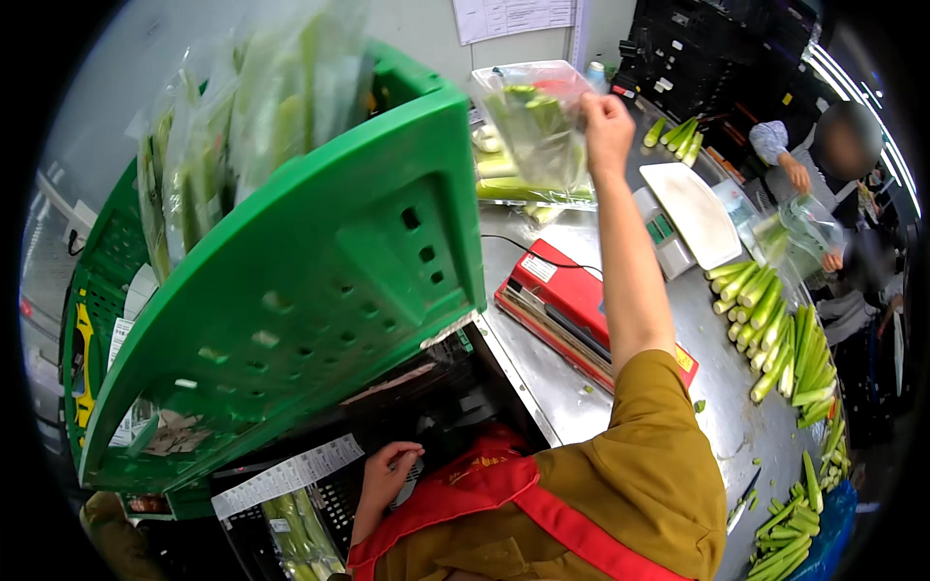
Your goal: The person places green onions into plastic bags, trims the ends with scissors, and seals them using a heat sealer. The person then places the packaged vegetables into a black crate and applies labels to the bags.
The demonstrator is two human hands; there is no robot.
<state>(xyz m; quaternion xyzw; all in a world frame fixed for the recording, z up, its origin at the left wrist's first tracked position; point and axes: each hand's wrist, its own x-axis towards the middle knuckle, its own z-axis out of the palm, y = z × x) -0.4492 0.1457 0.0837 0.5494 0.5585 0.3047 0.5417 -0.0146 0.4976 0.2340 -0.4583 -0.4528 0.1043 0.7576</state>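
My right hand (pixel 607 134) reaches far forward over the steel table, its fingers closed on the upper edge of a clear plastic bag (pixel 535 131). Cut green stalks show through the bag, and more pale stalks lie under and beside it. Low down, close to my body, my left hand (pixel 389 473) is closed, with bent fingers pressed together. Whatever it may hold is too small to make out. Beside it, a strip of printed white labels (pixel 289 476) lies across a black crate, next to bagged green stalks (pixel 295 528).
A large green crate (pixel 320 300) holding upright bagged stalks fills the left. On the steel table (pixel 557 407) are a red bag sealer (pixel 562 295), a scale with a white tray (pixel 690 213) and heaped cut stalks (pixel 765 315). Across the table, a person handles a clear bag (pixel 802 232).
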